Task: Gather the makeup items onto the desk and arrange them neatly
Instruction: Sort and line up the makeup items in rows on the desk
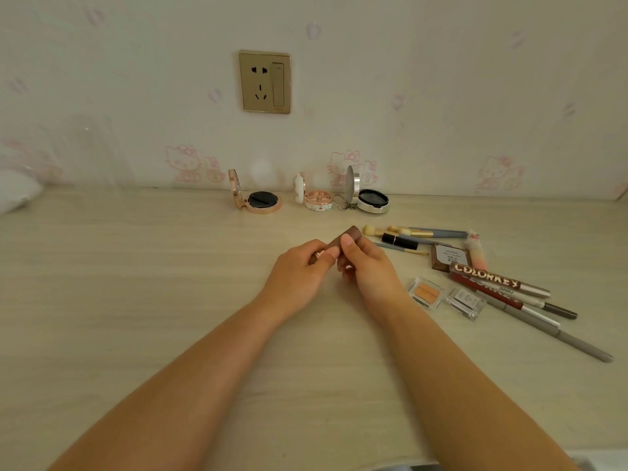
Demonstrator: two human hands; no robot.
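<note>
Two bare forearms entering from the near edge of the desk [136, 300], meeting at mid-desk. Left hand [299, 270] and right hand [365, 263] both closed on one brown lipstick tube [350, 234], held just above the desk surface: left fingers wrapped round the lower, rose-gold end, right thumb and fingers pinching the brown cap end. Judged a capping or uncapping hold; which of the two, not determinable.

Handling, as judgement: tube small, light, rigid, with a smooth and likely slippery shell. Best taken across the barrel with a fingertip pinch, one hand on each half, pulled or pressed straight along the axis.

To the right, near: loose unsorted cluster. Two small clear pans [426, 292] side by side; several long pens and a COLORKEY tube [492, 278] lying overlapped at a slant; a brown square palette [448, 258] just behind. All light and stiff; pens prone to roll.

Further back: black lipstick [399, 240] lying across a few makeup brushes [418, 232], touching them.

Against the wall: three open compacts in a row, rose-gold compact [261, 202] left, white patterned compact [316, 200] centre, silver compact [372, 200] right with a key ring beside it. Hinged lids upright, likely mirrored and fragile; to be gripped by the base.

On the wall above: gold wall socket [265, 82].
</note>
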